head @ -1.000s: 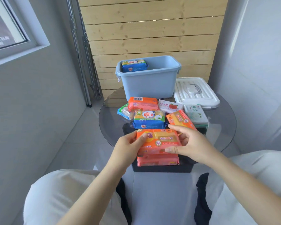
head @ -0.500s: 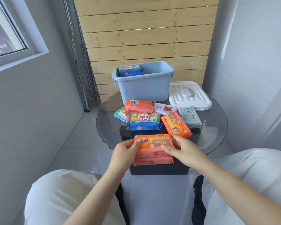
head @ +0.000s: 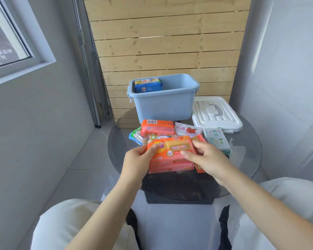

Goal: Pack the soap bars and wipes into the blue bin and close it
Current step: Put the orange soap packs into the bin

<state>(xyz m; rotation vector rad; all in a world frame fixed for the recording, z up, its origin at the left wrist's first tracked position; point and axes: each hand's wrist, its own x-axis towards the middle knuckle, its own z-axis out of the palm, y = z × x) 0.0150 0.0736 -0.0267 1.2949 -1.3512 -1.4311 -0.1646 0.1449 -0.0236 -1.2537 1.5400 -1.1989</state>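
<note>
Both hands hold a stack of orange soap packs [head: 172,156] raised over the near half of the round glass table [head: 246,165]. My left hand [head: 135,161] grips its left end and my right hand [head: 208,159] grips its right end. The blue bin [head: 164,103] stands open at the far side with one blue soap pack [head: 147,85] inside at its left. Behind the held stack lie another orange soap pack [head: 157,127], a white wipes pack with a red flower [head: 187,130] and a green-white wipes pack [head: 217,139]. Other packs are partly hidden.
The white lid [head: 215,112] lies flat to the right of the bin. A clear bagged pack [head: 136,137] pokes out at the left of the pile. A wooden slat wall [head: 163,42] rises behind the table. My knees frame the bottom.
Both hands have lifted the orange stack off the table's near edge and moved it up and forward; it now covers the blue pack and most of the orange pack behind it.
</note>
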